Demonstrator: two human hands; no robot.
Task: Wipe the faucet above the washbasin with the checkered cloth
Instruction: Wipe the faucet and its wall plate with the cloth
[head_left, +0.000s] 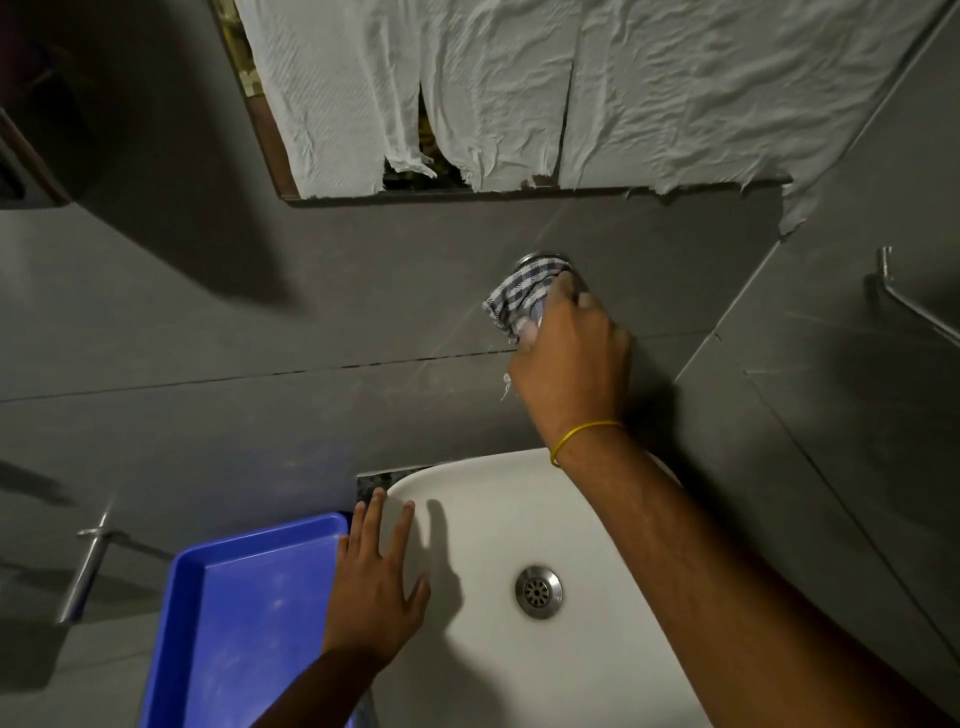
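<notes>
The faucet sticks out of the grey tiled wall above the white washbasin; only its round chrome base shows. My right hand is wrapped around the faucet, gripping the blue-and-white checkered cloth against it. The cloth and my fingers hide the rest of the faucet. My left hand lies flat with fingers spread on the basin's left rim, holding nothing. A yellow band circles my right wrist.
A blue plastic tray sits to the left of the basin. A mirror covered with crumpled white paper hangs above. A chrome tap juts out at the lower left, and a chrome bar is on the right wall. The drain sits mid-basin.
</notes>
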